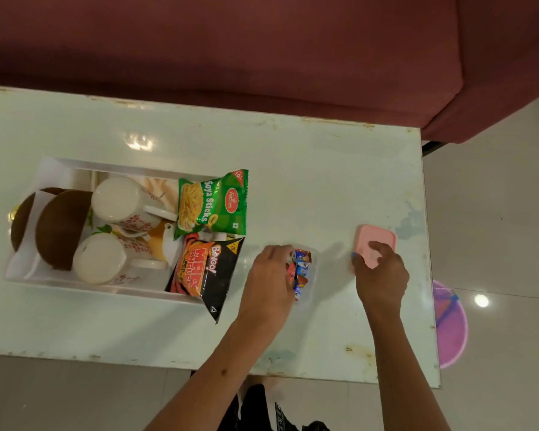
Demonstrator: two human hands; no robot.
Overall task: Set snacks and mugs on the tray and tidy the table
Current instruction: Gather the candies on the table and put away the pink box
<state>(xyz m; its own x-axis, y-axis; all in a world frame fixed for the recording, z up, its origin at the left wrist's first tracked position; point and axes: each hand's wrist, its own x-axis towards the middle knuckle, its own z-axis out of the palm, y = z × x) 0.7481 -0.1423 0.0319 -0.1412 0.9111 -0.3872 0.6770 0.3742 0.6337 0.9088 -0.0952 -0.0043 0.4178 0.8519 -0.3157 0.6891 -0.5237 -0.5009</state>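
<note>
The counter (324, 169) is pale glossy green-white with rusty chipped edges. On the white tray (59, 164), 2 white mugs (119, 203) carry red floral sprigs beside 2 brown bowls (59, 228). One snack packet (213, 203) is green, another (206, 272) black and orange. A lid (375, 241) is pink; the small wrappers (301, 272), somewhat blurred, look red and blue.

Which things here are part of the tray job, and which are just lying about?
Job: tray, two mugs, green packet, black packet, candy tub under left hand, pink lid under right hand.
About: sofa, purple bin.
</note>
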